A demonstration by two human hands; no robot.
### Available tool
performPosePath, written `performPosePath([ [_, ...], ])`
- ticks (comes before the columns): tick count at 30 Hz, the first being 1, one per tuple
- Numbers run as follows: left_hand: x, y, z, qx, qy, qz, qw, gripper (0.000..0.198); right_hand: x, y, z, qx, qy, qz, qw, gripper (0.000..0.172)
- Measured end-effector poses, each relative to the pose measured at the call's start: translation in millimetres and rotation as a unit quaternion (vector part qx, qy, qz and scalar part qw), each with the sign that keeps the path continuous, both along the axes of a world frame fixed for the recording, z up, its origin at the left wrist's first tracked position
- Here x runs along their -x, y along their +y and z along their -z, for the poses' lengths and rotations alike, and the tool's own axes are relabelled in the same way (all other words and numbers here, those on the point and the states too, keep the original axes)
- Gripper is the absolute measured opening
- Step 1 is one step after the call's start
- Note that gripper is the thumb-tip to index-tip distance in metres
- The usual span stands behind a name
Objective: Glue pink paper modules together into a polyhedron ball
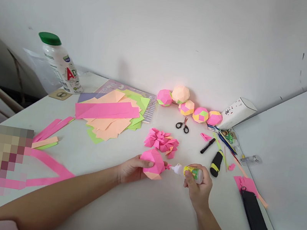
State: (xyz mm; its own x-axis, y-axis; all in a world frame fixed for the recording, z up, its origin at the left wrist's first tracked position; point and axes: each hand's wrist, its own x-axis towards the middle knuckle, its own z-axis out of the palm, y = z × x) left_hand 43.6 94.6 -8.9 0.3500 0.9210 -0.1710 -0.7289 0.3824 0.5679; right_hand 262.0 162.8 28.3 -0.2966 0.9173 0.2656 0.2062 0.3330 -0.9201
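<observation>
My left hand [133,170] is closed around a pink faceted paper ball [152,162] with a peach patch at its bottom, thumb pressed on the front. In my right hand [199,188] lies a small glue bottle [191,172] with a yellow-green label, held sideways. Its white nozzle points left and reaches a small pink flap at the ball's right side; whether glue is coming out cannot be made out. Just behind the ball is a heap of folded pink paper pieces [161,140], a few of them peach.
Several finished paper balls [200,114] line the wall. Scissors [183,126], a marker [207,145], a black-and-yellow cutter [216,164] and a black phone [257,221] lie rightward. Coloured sheets [107,111], pink strips [52,163] and a green-capped bottle [59,63] are leftward.
</observation>
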Motion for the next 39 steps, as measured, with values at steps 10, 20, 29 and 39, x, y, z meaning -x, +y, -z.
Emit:
performPosePath([
  [10, 0.3, -0.2, 1.0, 0.001, -0.001, 0.000, 1.000, 0.042, 1.3, -1.7, 2.2, 0.006, 0.007, -0.004, 1.000, 0.021],
  [20, -0.4, 0.3, -4.2, 0.015, -0.002, -0.010, 1.000, 0.041, -0.3, 0.5, 1.2, -0.008, 0.006, 0.014, 1.000, 0.021],
  [29, -0.5, -0.2, -5.0, 0.021, -0.007, -0.001, 1.000, 0.043, 2.9, -3.3, 1.5, -0.001, 0.004, 0.010, 1.000, 0.022],
  [39, 0.0, -0.1, 0.6, 0.003, 0.004, 0.001, 1.000, 0.043, 1.0, 1.5, 4.4, 0.023, 0.060, 0.013, 0.998, 0.021],
])
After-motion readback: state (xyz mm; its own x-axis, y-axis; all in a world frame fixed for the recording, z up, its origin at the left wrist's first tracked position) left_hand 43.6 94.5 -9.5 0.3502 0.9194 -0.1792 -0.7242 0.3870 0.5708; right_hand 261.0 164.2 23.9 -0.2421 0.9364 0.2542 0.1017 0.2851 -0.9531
